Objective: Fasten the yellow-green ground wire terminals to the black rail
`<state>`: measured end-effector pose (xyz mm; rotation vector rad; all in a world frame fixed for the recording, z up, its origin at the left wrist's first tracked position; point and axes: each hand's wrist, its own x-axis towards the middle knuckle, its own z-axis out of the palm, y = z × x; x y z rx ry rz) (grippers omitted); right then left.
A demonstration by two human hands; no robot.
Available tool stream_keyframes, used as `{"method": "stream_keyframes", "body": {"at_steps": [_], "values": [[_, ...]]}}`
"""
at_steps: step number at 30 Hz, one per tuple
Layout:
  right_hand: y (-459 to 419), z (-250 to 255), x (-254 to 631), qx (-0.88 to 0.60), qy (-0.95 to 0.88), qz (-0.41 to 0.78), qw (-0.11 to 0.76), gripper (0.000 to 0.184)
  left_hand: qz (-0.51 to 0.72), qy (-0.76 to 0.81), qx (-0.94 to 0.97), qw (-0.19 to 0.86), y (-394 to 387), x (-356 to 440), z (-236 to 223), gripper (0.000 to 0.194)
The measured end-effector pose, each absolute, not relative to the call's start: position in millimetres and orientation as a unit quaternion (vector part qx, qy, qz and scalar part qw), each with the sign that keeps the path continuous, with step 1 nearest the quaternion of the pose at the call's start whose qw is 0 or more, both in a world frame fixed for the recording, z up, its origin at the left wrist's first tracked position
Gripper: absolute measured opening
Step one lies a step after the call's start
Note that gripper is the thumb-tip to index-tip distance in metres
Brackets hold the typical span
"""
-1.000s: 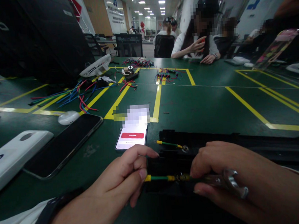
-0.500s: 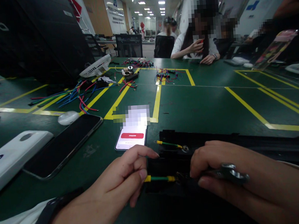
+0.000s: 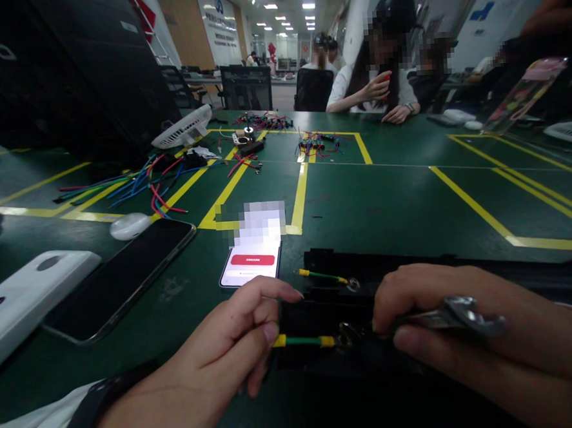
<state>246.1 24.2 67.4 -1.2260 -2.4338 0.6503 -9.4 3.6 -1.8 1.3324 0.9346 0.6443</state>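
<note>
My left hand [image 3: 231, 346] pinches the near end of a short green wire [image 3: 306, 342] with yellow ends, between thumb and fingers. The wire's far end meets a metal fastener [image 3: 344, 335] on a long black part [image 3: 415, 267]. My right hand [image 3: 458, 332] is closed around a silver wrench [image 3: 471, 315]; its open jaw sticks out to the right, while its other end lies at or near the fastener. Farther back on the black part, a second green-and-yellow wire [image 3: 323, 275] ends at a ring-like fastener [image 3: 353, 283].
A lit phone [image 3: 253, 267] lies just beyond my left hand. To the left are a dark phone [image 3: 129, 275], a white device [image 3: 39, 293] and a white earbud case [image 3: 130, 226]. Loose wires [image 3: 148, 177] lie behind. Across the green table sits a person [image 3: 370, 92].
My right hand has moved a little to the right and the wrench has swung with it, uncovering more of the metal at the fastener. My left hand stays almost still on the wire.
</note>
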Motion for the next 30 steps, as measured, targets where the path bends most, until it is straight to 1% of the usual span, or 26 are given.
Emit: {"method": "stream_keyframes", "body": {"at_steps": [2, 5, 13, 24, 30], "values": [[25.2, 69.1, 242.3, -0.438, -0.853, 0.22, 0.177, 0.023, 0.286, 0.408, 0.581, 0.643, 3.1, -9.8, -3.1, 0.028], [24.7, 71.5, 243.7, -0.446, -0.848, 0.224, 0.18, 0.023, 0.291, 0.407, 0.584, 0.639, 3.0, -10.4, -4.5, 0.026], [18.5, 72.0, 259.4, -0.422, -0.855, 0.271, 0.129, 0.005, 0.286, 0.409, 0.594, 0.631, 2.9, -13.4, -4.4, 0.027], [19.5, 67.5, 251.9, -0.372, -0.873, 0.261, 0.175, 0.013, 0.283, 0.424, 0.594, 0.622, 5.2, -10.1, -2.7, 0.025], [20.7, 65.1, 250.4, -0.364, -0.885, 0.229, 0.176, 0.015, 0.291, 0.434, 0.595, 0.611, 3.9, -9.6, -5.6, 0.022]]}}
